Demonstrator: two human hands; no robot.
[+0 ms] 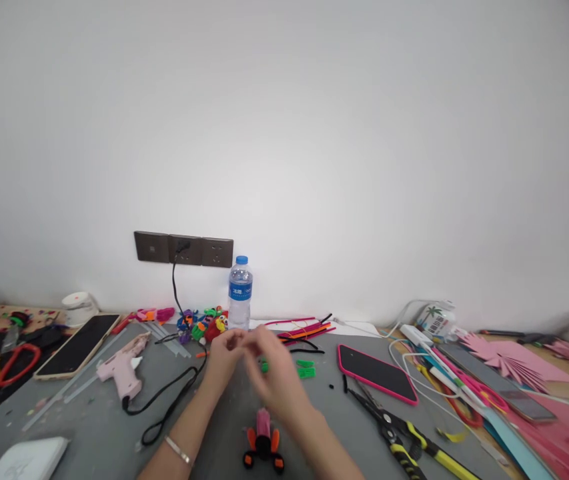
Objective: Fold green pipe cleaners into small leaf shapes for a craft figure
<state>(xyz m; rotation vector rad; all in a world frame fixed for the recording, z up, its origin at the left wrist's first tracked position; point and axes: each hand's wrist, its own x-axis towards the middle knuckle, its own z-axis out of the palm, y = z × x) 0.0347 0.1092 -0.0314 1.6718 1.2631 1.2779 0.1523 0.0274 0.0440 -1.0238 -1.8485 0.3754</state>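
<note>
My left hand (225, 355) and my right hand (270, 371) meet above the grey mat (214, 437), fingertips pinched close together. Whatever may be between the fingers is hidden or too small to make out. Below them on the mat stands a small craft figure (263, 430) with a pink body and orange and black parts. Green clips (306, 369) lie just beyond my right hand. Behind my left hand is a pile of colourful pipe-cleaner pieces (204, 325).
A water bottle (240, 293) stands by the wall. Left are a pink glue gun (123, 373) with its black cord and a phone (79, 347). Right lie a pink-cased phone (377, 373), yellow-black pliers (399, 433) and pink paper (559, 427). Pipe cleaners (309, 331) lie at the back.
</note>
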